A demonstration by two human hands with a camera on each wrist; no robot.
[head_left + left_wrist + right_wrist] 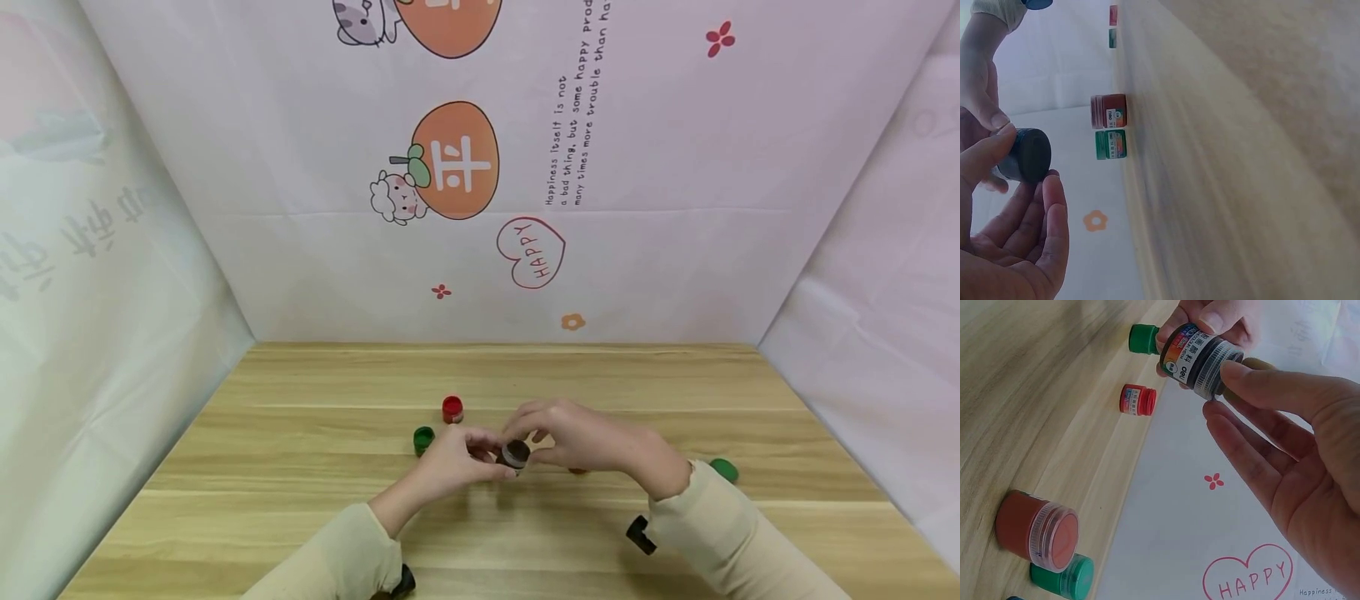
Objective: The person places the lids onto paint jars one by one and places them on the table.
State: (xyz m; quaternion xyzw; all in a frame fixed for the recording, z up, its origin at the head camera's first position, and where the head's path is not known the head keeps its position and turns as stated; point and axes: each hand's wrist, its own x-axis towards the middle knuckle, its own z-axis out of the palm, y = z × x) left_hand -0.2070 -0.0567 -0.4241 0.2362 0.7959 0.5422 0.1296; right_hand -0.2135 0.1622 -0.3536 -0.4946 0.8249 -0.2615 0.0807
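My L hand (456,460) pinches a little round black plastic jar (1188,355); my R hand (581,435) bends, pinching its ridged top (1211,370), o/ the wooden desk (300,450), in front of its back edge.

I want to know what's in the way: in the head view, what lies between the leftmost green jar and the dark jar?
The left hand lies between the green jar and the dark jar, as the head view shows.
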